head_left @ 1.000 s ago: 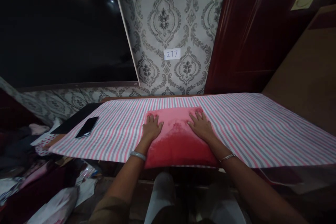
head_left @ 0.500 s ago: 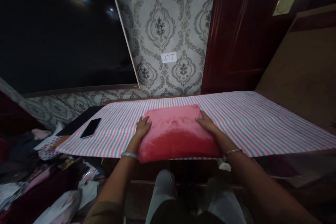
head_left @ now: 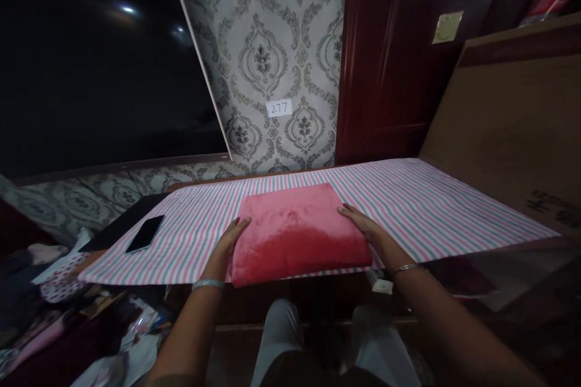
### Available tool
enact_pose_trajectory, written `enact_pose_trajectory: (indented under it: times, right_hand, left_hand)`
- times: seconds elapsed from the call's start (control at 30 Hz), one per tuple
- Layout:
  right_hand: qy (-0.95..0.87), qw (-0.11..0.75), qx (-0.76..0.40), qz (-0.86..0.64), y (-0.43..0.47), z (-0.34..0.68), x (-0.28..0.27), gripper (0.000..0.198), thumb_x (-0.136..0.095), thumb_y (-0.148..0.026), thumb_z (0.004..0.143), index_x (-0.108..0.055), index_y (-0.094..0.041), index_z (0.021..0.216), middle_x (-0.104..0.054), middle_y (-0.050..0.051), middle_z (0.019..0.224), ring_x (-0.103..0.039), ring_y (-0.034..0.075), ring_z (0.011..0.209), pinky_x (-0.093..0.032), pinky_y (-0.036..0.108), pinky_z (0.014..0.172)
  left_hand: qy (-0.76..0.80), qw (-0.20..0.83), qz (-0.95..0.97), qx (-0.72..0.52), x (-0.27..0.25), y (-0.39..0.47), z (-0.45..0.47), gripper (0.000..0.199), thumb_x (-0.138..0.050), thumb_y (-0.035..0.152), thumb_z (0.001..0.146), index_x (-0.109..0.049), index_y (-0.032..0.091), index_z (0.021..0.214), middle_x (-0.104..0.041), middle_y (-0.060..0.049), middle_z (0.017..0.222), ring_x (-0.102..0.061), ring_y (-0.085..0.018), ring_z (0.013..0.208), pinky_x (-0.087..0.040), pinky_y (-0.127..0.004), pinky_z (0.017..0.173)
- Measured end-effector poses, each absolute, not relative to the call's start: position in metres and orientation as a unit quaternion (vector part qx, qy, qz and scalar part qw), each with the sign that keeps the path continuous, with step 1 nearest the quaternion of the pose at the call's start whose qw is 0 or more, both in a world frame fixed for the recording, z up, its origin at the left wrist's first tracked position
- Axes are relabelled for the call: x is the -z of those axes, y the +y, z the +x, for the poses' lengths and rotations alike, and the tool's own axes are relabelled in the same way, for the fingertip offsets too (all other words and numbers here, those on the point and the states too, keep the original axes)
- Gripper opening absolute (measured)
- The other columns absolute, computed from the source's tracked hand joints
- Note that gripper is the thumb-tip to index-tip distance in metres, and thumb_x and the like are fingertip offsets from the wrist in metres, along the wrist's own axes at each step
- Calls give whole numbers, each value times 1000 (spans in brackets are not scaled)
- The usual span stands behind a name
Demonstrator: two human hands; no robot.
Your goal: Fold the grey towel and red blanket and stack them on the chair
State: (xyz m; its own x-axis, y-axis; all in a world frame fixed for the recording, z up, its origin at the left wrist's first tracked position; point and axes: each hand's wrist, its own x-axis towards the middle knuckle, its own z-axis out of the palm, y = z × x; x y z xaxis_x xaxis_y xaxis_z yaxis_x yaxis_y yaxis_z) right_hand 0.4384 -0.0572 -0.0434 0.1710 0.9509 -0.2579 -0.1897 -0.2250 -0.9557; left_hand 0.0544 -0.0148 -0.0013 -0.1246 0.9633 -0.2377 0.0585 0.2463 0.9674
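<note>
A pink plush cushion (head_left: 302, 236), flat and roughly square, lies on the striped cloth (head_left: 385, 193) at the table's front edge. Its near part looks darker red than its far part. My left hand (head_left: 230, 240) holds the left side, thumb over the top edge and the other fingers mostly hidden along the side. On the opposite side, my right hand (head_left: 361, 222) grips the cushion between thumb and fingers, the fingertips partly out of sight.
A dark phone (head_left: 145, 234) lies on the cloth at the left. Behind the table hangs a large black screen (head_left: 104, 72). A cardboard box (head_left: 508, 115) stands at the right. Clothes and bags (head_left: 68, 326) are heaped at lower left.
The view has shifted slightly to the right. My hands have slid down from the cushion's top toward its sides, and the cushion looks flatter and more even.
</note>
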Motion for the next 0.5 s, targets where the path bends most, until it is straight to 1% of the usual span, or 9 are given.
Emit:
enact_pose_trajectory:
  times: [0.07,0.17,0.23,0.27,0.37,0.47,0.5]
  right_hand:
    - [-343,520,-549,-558,-60,436,39,90,-64,-43,88,-17,-17,161,-46,19,153,-65,27,118,-54,40,99]
    - [-389,498,-536,-560,-63,434,33,92,-58,-42,91,-7,-16,162,-39,19,157,-62,25,123,-53,40,100]
    - [-422,484,-521,-562,-63,432,29,92,-58,-39,89,-6,-16,162,-37,17,159,-60,25,126,-51,39,102]
    - [-433,482,-512,-564,-62,431,28,92,-59,-37,87,-9,-16,162,-36,16,159,-59,25,127,-51,39,103]
    - [-447,503,-484,-559,-61,427,20,91,-61,-29,81,-18,-18,161,-40,12,158,-58,25,128,-47,40,107]
    - [-444,542,-481,-527,-67,423,7,91,-64,-28,76,-27,-20,159,-46,9,155,-59,26,126,-46,43,108]
    - [-444,554,-478,-518,-71,423,1,92,-65,-28,74,-30,-21,158,-46,8,155,-58,27,127,-45,44,109]
  left_hand:
    - [610,495,452,-423,-1,-16,56,96,-77,51,80,-30,15,156,-36,-22,160,-54,-31,134,-54,-31,99]
    - [602,500,478,-398,-4,-21,58,96,-69,49,87,-16,19,161,-34,-20,161,-56,-28,132,-56,-29,96]
    - [593,513,478,-396,-7,-24,59,99,-69,45,87,-10,20,162,-36,-20,160,-60,-27,128,-57,-30,93]
    - [587,515,480,-399,-9,-24,58,99,-70,43,87,-10,21,162,-38,-19,159,-62,-27,126,-58,-31,92]
    - [564,520,490,-415,-21,-22,56,99,-75,40,82,-17,25,161,-52,-17,150,-69,-26,113,-60,-33,89]
    - [525,533,511,-423,-45,-20,56,100,-84,39,71,-34,26,156,-65,-14,135,-73,-27,102,-62,-37,84]
    - [524,520,519,-431,-55,-20,57,99,-86,40,67,-41,27,153,-69,-11,131,-74,-27,99,-62,-37,82]
